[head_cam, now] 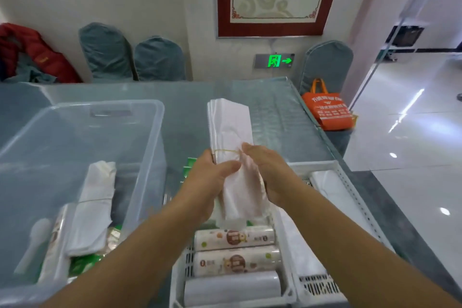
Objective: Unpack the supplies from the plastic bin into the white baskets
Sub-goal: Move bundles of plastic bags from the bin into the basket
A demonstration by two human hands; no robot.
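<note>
on grey-blue glass-topped table [275, 107], tiled floor right: clear plastic bin [140, 132] left, white perforated baskets [287, 290] right. left hand [212, 182] and right hand [270, 172] clamp rubber-banded white bag bundle [230, 130] above baskets, over printed rolls [235, 237]. second bundle [95, 207] in bin. orange tote [327, 110], covered chairs [132, 57] behind.

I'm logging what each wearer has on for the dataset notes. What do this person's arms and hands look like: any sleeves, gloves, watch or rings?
Both forearms are bare all the way to the bottom edge of the frame, with no sleeve in view. The left hand and right hand wear no gloves. No watch, bracelet or ring shows on the wrists or on the fingers that can be seen; some fingers are hidden.
</note>
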